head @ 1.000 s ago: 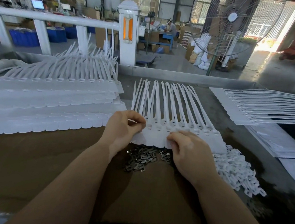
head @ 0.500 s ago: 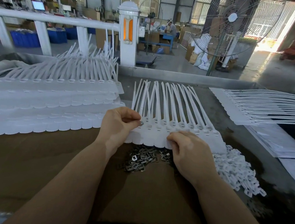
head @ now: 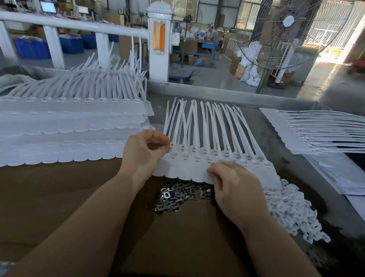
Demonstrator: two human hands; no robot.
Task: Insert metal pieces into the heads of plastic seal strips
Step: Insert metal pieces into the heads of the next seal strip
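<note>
From the head view, a joined row of white seal strips (head: 217, 160) lies flat mid-desk (head: 42, 193), tails fanning away. The left hand (head: 143, 152) has its fingers curled, pinching at the leftmost strip head; whether it holds a metal piece is unclear. The right hand (head: 236, 190) grips the row's near edge with bent fingers. Loose metal pieces (head: 174, 196) lie heaped just below the row, between the hands, beside a pile of small white plastic parts (head: 291, 212).

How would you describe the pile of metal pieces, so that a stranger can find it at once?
Start at the sheet of white seal strips that both hands touch, in the middle of the table. Directly below its scalloped near edge, on brown cardboard, lies the pile of metal pieces. It is grey and shiny, unlike the white plastic pieces heaped to its right.
</note>
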